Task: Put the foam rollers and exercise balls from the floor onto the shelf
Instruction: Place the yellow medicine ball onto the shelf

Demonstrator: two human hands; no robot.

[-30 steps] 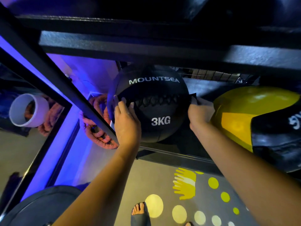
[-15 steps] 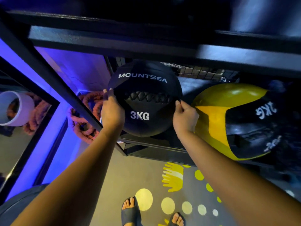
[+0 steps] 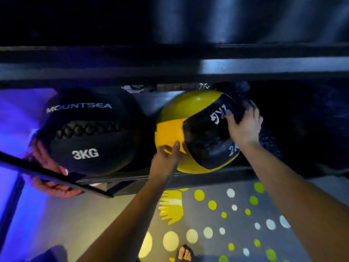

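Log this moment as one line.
left hand: yellow-black ball lower front | right hand: same ball, right side | black 3KG ball: on shelf

Between the left hand [image 3: 166, 157] and the right hand [image 3: 244, 127], the yellow ball [image 3: 170, 129] has a black panel with white lettering. Left of the left hand, the black ball [image 3: 90, 129] shows white "MOUNTSEA" and "3KG" and a row of dark diamond stitching. Below the hands the floor [image 3: 94, 224] is grey, dotted yellow, green and white, with a yellow handprint [image 3: 171, 207]. The shelf [image 3: 113, 72] frame is black.
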